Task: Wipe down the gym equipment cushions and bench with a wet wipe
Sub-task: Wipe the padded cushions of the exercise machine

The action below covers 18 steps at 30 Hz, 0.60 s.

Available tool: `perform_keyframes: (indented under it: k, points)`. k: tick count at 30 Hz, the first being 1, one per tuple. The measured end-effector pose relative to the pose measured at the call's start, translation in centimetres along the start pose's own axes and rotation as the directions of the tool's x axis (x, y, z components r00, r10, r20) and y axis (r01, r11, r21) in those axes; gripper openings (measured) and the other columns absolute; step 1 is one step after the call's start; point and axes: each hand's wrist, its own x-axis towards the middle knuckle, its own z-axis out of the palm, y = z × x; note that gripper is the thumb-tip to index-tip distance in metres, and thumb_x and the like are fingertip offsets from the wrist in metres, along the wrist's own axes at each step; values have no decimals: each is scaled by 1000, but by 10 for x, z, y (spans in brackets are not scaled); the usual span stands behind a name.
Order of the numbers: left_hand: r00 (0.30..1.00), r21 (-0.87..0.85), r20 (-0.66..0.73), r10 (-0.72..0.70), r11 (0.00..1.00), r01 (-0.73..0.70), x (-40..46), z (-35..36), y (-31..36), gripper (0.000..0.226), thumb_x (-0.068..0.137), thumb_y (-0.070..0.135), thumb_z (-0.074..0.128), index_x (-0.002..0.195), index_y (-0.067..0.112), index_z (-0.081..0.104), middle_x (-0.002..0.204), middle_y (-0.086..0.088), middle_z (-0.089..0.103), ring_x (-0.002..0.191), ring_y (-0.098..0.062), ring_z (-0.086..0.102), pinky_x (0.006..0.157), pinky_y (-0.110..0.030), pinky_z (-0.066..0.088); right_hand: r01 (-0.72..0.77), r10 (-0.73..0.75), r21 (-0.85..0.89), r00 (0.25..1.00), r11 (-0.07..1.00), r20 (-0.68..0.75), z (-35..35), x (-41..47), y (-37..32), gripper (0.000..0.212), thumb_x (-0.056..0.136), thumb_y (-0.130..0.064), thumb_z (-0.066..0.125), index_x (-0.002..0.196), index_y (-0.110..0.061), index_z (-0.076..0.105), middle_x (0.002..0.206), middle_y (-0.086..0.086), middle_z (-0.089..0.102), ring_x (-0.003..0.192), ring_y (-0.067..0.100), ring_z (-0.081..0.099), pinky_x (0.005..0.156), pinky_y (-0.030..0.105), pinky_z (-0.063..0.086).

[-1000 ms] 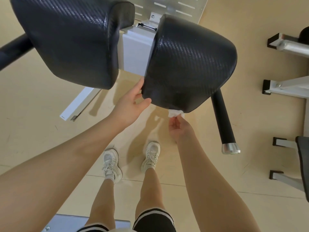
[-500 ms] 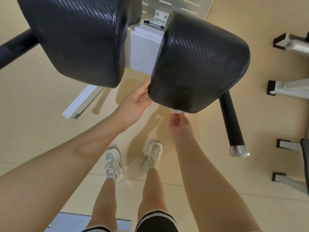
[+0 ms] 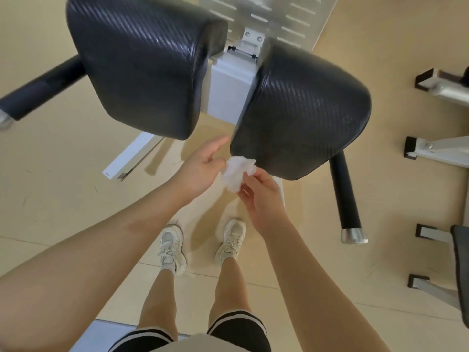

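Observation:
Two black textured cushions sit side by side on a white machine frame (image 3: 228,95): the left cushion (image 3: 142,64) and the right cushion (image 3: 302,110). Just below the near edge of the right cushion, a crumpled white wet wipe (image 3: 237,171) hangs between my two hands. My right hand (image 3: 261,191) pinches its right side with fingertips. My left hand (image 3: 203,166) touches its left edge, thumb and fingers bent toward it, index finger pointing at the cushion's corner. Neither hand touches the cushion.
A black handle bar with a silver cap (image 3: 347,199) sticks out below the right cushion, another bar (image 3: 38,95) at far left. White frame legs of other equipment (image 3: 436,148) and a dark pad (image 3: 460,270) stand on the right. My feet (image 3: 203,245) are on the beige floor.
My right hand has come out from under the right cushion with the wipe, now in the open. My left hand let go of the cushion edge and moved to the wipe.

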Motion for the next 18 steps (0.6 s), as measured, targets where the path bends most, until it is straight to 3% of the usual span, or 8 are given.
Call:
perform_keyframes:
  k: [2, 4, 6, 7, 9, 12, 16, 18]
  points:
    - [999, -17, -42, 6, 1000, -7, -8, -5, 4, 49, 94, 6, 40, 137, 28, 40, 150, 13, 26, 137, -6, 26, 105, -20, 23, 243, -254, -412, 967, 878, 28, 0, -17, -33, 16, 89, -2, 54, 86, -14, 64, 80, 3, 64, 74, 14, 58, 70, 24, 48]
    - [997, -51, -78, 6, 999, -10, -14, -10, 9, 47, 93, 4, 42, 134, 27, 45, 149, 12, 27, 136, -8, 30, 104, -20, 27, 500, -560, -757, 800, 422, 216, 13, -18, -64, 18, 87, -3, 53, 88, -11, 69, 81, 8, 65, 72, 22, 57, 68, 29, 45]
    - [992, -86, -123, 1, 996, -12, -20, -17, 13, 45, 92, 3, 43, 132, 24, 48, 148, 10, 30, 133, -9, 34, 99, -16, 31, 594, -696, -775, 463, -217, 550, 28, -2, -86, 15, 78, -2, 57, 84, -6, 70, 78, 12, 64, 70, 29, 56, 66, 32, 38]
    - [990, -99, -143, -3, 995, -12, -22, -20, 14, 44, 92, 3, 43, 131, 24, 49, 148, 10, 31, 131, -10, 36, 99, -17, 31, 508, -637, -702, 334, -499, 695, 37, 6, -93, 11, 71, -3, 64, 78, -7, 70, 74, 10, 62, 68, 29, 56, 65, 31, 34]
    - [983, -132, -182, -20, 991, -4, -26, -26, 11, 42, 93, 4, 44, 129, 23, 51, 146, 10, 33, 128, -10, 41, 101, -21, 32, 260, -446, -539, 342, -801, 827, 54, 20, -96, 13, 56, -8, 74, 67, -11, 67, 66, 5, 59, 66, 25, 57, 67, 30, 29]
    - [969, -199, -236, -76, 980, 29, -30, -30, 1, 40, 93, 4, 45, 128, 22, 52, 143, 9, 35, 120, -9, 46, 98, -21, 32, 126, -279, -376, 468, -918, 838, 67, 25, -83, 15, 51, -15, 79, 53, -15, 65, 54, 1, 53, 59, 22, 55, 71, 30, 28]
    - [937, -262, -318, -144, 963, 59, -35, -34, -14, 35, 93, 6, 45, 125, 18, 54, 135, 7, 42, 108, -7, 48, 94, -18, 32, 417, -173, -267, 250, -869, 953, 59, 37, -57, 37, 56, 20, 57, 38, -10, 44, 40, 2, 33, 46, 17, 39, 67, 31, 28]
    - [923, -294, -337, -188, 952, 86, -37, -36, -21, 35, 93, 7, 45, 125, 19, 54, 132, 9, 43, 105, -6, 48, 93, -18, 32, 605, -146, -296, 285, -739, 947, 61, 49, -44, 40, 61, 21, 43, 37, -10, 41, 38, 2, 29, 45, 17, 37, 62, 27, 23]
